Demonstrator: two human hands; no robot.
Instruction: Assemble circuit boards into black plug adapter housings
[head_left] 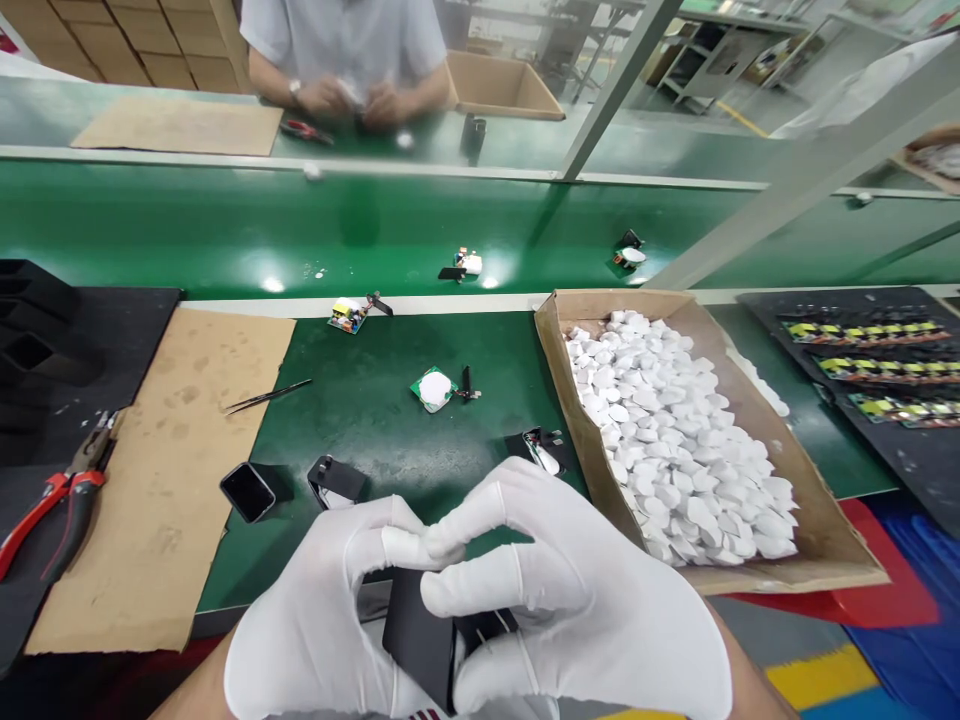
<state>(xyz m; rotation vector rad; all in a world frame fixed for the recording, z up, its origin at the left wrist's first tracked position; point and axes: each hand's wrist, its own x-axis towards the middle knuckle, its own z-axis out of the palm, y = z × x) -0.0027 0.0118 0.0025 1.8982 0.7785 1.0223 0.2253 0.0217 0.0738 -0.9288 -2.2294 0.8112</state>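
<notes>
Currently I'm gripping a black casing (420, 640) between the left hand (330, 600) and right hand (585, 600) at the green bench (360, 390)'s near edge; its completeness isn't showing, while a circuit board (434, 390) is lying uncased beyond.

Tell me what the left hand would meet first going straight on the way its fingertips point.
Most likely the right hand: its fingertips lie right by those of the left hand, perhaps touching already, though depth is unclear. The case shows lower down.
</notes>
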